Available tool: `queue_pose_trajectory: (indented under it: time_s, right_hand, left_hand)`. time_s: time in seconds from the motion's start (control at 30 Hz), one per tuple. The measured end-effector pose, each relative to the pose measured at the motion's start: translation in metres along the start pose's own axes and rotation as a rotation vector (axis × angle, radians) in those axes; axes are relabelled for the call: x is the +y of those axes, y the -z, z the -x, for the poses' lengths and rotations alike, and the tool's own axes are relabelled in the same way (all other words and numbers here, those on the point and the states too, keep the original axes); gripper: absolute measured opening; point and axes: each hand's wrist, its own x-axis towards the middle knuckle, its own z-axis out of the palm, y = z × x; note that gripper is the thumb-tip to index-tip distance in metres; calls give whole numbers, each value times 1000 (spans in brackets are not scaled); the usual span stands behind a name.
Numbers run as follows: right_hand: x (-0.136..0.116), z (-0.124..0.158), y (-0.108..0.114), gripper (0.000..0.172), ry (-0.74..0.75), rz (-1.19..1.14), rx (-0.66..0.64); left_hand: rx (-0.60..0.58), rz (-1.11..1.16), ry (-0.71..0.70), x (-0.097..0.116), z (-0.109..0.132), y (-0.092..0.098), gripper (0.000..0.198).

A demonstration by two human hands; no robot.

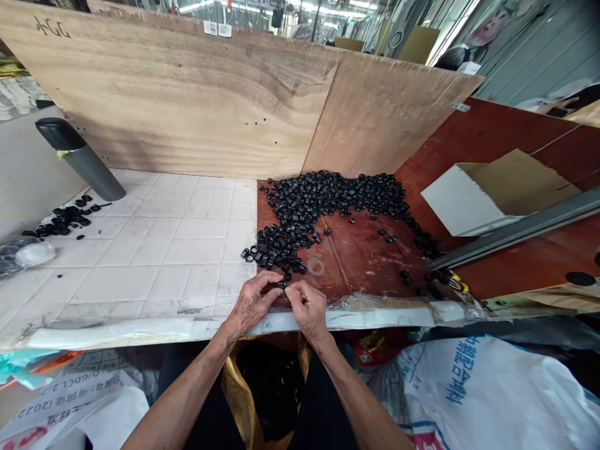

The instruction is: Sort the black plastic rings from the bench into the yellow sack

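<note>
A big heap of small black rings lies on the red-brown board at the back of the bench. My left hand and my right hand meet at the bench's front edge, fingers pinched together on one small black ring between them. A smaller cluster of the rings lies just beyond my fingertips. A clear washer-like ring rests on the board to the right of them.
White tiled surface on the left, with a small pile of black parts and a dark cylinder. Plywood walls at the back. A cardboard box and a metal rail at right. A yellow-lined bag below.
</note>
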Motion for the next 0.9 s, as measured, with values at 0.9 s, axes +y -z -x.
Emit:
queue_pose_trajectory:
  time_s: [0.9]
  right_hand:
    - [-7,1,9,14,-217,116,-85]
  left_hand:
    - [-47,-296,145,21,13,23,14]
